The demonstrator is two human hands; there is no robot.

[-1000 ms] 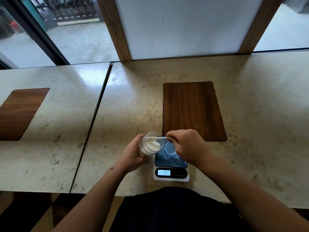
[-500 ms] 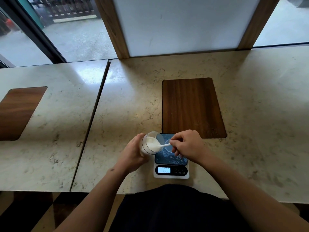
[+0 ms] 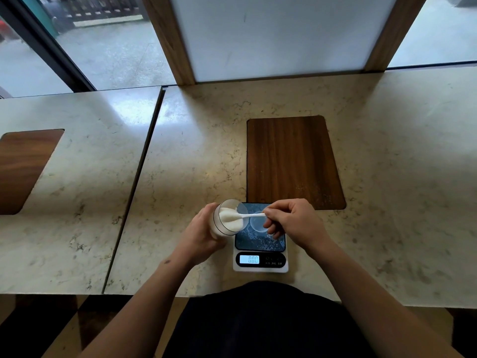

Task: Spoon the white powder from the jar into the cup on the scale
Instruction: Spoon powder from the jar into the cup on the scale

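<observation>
Gripping tilted jar (image 3: pixel 227 220), left hand (image 3: pixel 200 235); right hand (image 3: pixel 294 223) pinching spoon (image 3: pixel 251 216), bowl inside jar.

Counter (image 3: pixel 387 140) bare from 9 through 3 o'clock; jar (image 3: pixel 227 220) and right hand (image 3: pixel 294 223) crowd the cup (image 3: pixel 257 224).

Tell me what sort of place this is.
Probably a café or canteen window counter, not a lab: a long marble-look counter with inset wooden panels, set against street-facing windows. Only a small digital scale sits on it.
</observation>
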